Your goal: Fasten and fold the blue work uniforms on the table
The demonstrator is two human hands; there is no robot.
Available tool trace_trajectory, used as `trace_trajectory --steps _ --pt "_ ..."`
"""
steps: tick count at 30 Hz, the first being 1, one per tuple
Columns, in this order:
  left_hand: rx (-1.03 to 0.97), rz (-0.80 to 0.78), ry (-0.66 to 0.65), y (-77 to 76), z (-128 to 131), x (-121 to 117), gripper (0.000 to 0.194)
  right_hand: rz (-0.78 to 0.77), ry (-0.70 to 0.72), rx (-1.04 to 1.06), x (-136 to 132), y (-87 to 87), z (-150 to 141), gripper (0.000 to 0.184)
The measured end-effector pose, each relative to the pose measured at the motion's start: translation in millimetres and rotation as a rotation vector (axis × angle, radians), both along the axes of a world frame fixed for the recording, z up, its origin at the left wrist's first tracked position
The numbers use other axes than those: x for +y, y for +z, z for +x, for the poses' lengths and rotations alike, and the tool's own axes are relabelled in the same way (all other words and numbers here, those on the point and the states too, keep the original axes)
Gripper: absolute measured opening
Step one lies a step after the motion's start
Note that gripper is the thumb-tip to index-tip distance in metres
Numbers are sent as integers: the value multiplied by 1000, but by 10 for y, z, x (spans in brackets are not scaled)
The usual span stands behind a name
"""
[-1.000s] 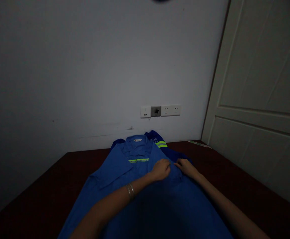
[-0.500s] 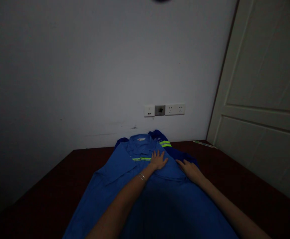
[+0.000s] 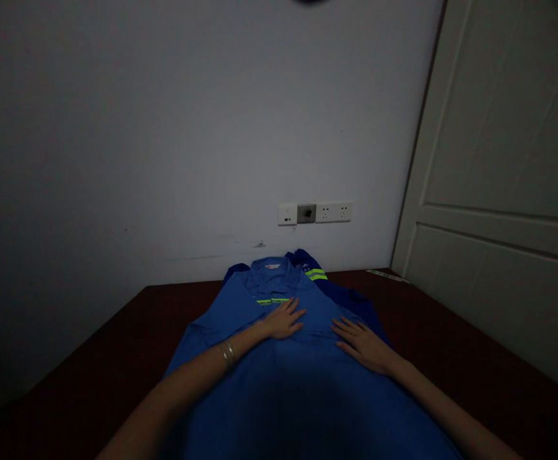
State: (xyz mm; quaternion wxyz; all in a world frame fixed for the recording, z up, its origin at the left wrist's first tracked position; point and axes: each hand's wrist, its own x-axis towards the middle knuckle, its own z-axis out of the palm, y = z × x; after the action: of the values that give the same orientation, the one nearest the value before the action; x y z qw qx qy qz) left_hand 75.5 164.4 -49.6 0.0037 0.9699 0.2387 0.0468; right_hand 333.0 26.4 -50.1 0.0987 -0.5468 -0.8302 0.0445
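A blue work jacket (image 3: 231,310) is spread out with its collar toward the wall and yellow-green reflective strips across the chest. Under it, a darker blue garment (image 3: 350,299) with a reflective band sticks out at the top and right. Flat on the jacket's chest, just below the strips, rests my left hand (image 3: 284,319), fingers spread, bangles on the wrist. My right hand (image 3: 362,345) lies palm down on the jacket's right side, its fingers stretched out. Neither hand holds anything. The jacket's lower part is in deep shadow.
A dark red tabletop (image 3: 130,332) bears the garments and meets a pale wall (image 3: 187,140). Sockets and switches (image 3: 333,212) are set in the wall. At the right stands a white panelled door (image 3: 499,255); a thin patterned strip (image 3: 388,276) lies near it.
My left hand has slid left and slightly toward me over the chest. My right hand has come slightly nearer and now lies flatter on the jacket. The view has shifted slightly.
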Motion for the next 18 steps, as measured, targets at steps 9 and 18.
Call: trace_trajectory --steps 9,18 --pt "46 88 -110 570 -1063 -969 49 198 -146 145 -366 464 95 60" --pt "140 -29 436 1179 -2559 -2186 37 63 -217 348 -1627 293 442 46"
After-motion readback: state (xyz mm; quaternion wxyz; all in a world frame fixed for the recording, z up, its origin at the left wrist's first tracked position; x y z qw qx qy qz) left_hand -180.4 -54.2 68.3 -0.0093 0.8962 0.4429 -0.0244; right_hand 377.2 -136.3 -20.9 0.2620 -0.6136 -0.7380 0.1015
